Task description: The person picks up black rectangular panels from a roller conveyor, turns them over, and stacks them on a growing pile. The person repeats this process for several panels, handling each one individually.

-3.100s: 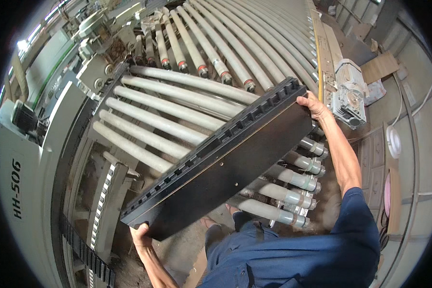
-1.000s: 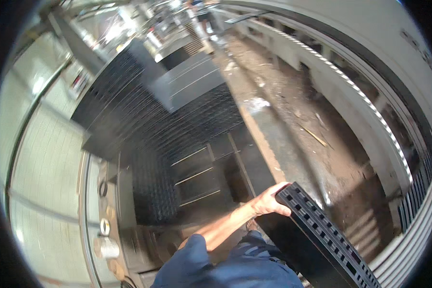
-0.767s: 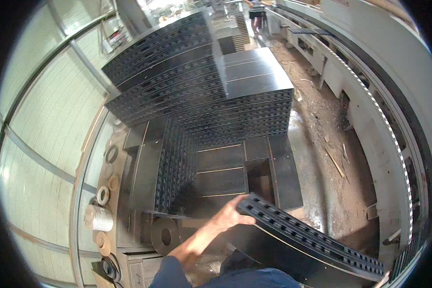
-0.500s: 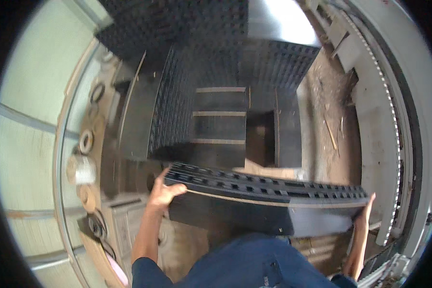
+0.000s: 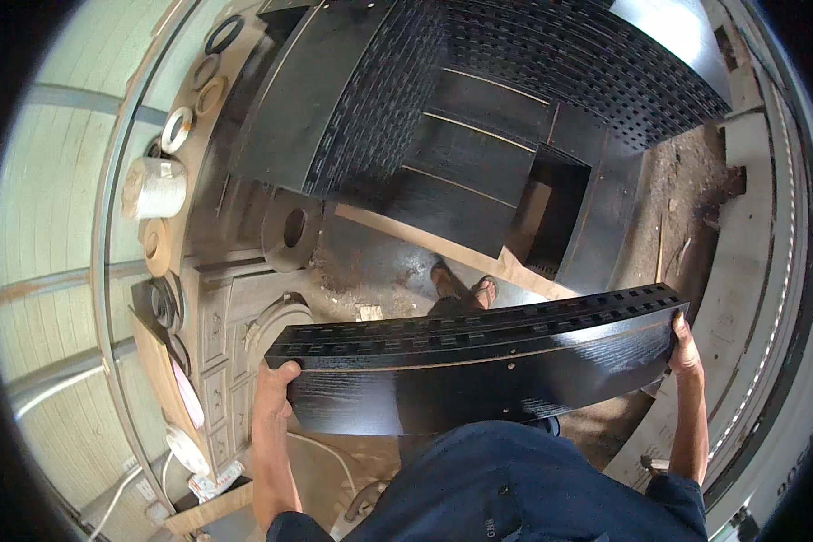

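I carry a long stack of black boards (image 5: 479, 379) across the front of my body, its notched or slotted edges facing up and away from me. The top face is glossy with wood grain and a few small pale holes. At the left end my left hand (image 5: 275, 384) is closed round the boards, thumb on the near upper corner. My right hand (image 5: 685, 348) grips the other end, thumb on the near face. The fingers of both hands are partly hidden. Beyond stand tall piles of similar black boards (image 5: 379, 99), and flat black panels (image 5: 474, 163) lie between them.
A pale wooden strip (image 5: 406, 235) edges the panels near my feet. Along the left wall, a shelf holds rolls of tape and a white spool of twine (image 5: 158, 188). Below it stands a greyish drawer cabinet (image 5: 221, 361). A long grey machine frame (image 5: 741, 298) runs along the right.
My view has turned, so the piles appear farther up and right. The carried stack has tilted in view, its right end now higher than its left. Both hands keep their hold.
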Demonstrator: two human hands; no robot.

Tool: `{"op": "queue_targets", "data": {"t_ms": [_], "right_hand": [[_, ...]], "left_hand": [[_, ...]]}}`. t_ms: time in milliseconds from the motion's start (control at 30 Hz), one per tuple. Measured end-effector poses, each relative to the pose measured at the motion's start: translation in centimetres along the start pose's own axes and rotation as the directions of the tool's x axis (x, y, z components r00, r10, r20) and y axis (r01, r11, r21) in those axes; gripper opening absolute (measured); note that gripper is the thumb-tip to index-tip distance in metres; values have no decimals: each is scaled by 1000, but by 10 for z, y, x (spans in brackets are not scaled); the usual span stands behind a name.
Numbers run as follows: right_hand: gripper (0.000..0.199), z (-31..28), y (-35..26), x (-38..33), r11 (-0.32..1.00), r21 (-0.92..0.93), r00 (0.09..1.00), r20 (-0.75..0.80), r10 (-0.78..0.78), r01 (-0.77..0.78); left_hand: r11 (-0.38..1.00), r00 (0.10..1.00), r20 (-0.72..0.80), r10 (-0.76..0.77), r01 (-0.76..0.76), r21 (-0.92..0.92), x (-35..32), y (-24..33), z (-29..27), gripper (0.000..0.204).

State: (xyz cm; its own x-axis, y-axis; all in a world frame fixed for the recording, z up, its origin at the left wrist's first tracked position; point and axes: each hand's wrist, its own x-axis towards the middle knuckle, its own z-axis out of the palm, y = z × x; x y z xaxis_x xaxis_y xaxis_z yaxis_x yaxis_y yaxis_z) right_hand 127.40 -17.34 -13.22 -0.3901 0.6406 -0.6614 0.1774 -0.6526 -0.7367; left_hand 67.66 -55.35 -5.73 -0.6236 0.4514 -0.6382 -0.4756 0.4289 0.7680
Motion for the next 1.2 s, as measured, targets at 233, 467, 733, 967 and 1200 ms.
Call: {"op": "queue_targets", "data": {"t_ms": [233,467,733,967,1200], "right_hand": [[80,20,-38,25,1000,-28,999,-41,-15,14],[83,73,-132,47,967,-40,965,-71,-253,251],[80,152,-289,62,929,-85,920,-135,-369,360],[69,193,-426,77,912,-116,866,-286,-410,394],[62,238,-561,99,926,-155,847,-374,-377,344]], "left_hand": [[992,991,-57,117,-120,-43,-26,36,6,71],[947,948,11,319,-319,39,-1,161,30,45],[968,953,183,243,-224,-116,147,307,26,45],[948,933,215,290,-311,72,248,450,75,71],[951,803,519,292,-301,-70,322,585,98,68]]}}
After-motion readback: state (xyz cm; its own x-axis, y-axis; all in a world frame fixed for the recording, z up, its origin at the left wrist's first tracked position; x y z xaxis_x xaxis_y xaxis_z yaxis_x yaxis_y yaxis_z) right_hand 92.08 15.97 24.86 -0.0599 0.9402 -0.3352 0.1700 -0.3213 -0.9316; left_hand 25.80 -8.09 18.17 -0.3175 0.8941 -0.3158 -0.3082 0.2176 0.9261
